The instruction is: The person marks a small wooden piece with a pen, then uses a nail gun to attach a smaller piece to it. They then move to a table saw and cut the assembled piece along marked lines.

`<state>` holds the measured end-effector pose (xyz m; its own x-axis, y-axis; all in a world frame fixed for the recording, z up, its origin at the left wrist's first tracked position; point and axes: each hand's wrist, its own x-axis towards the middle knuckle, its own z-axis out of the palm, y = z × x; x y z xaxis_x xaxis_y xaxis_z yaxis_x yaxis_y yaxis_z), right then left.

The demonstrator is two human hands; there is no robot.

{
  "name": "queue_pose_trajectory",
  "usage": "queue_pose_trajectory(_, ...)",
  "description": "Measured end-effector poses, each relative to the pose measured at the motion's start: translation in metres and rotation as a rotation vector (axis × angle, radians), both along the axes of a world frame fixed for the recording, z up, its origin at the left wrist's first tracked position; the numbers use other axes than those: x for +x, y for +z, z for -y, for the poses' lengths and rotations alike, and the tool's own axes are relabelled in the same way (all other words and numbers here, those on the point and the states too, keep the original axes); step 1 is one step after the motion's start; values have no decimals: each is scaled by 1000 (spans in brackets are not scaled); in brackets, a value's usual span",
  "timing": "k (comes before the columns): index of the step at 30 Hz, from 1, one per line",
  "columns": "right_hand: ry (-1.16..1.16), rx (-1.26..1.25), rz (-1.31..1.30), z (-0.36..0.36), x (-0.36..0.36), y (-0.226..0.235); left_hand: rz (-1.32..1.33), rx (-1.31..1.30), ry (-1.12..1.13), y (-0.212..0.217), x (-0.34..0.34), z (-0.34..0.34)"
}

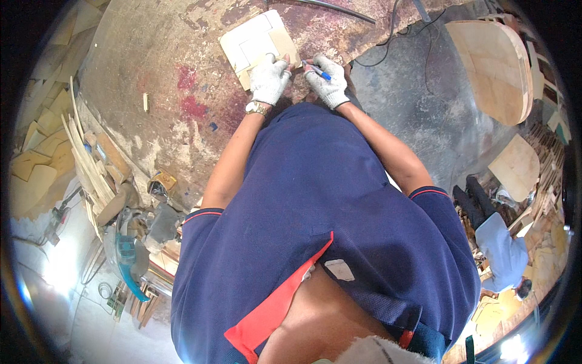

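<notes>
Gloved left hand (269, 79) pressing wooden panel (257, 42), right hand (327, 82) gripping blue pen (319, 72)

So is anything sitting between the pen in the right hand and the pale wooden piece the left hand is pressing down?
Nothing visible. The right hand holds the blue pen with its tip near the wooden piece's near edge, beside the left hand resting on it. The bench between them shows only bare, stained surface.
</notes>
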<state>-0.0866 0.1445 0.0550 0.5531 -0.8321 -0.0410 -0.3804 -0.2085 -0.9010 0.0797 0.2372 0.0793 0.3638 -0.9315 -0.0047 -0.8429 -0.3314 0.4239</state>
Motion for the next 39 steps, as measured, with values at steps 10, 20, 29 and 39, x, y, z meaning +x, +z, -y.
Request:
queue_pose_trajectory(10,26,-36,-25,0,0,-2,-28,-14,10,-2,-1,-1)
queue_pose_trajectory(20,17,-6,-54,-1,2,-2,-27,-40,16,-2,-1,0)
queue_pose_trajectory(29,50,-79,-75,-2,-1,1,-23,-34,14,-1,-1,-1)
queue_pose_trajectory(39,138,-147,-125,-1,-2,10,-4,-23,1,-3,0,-1)
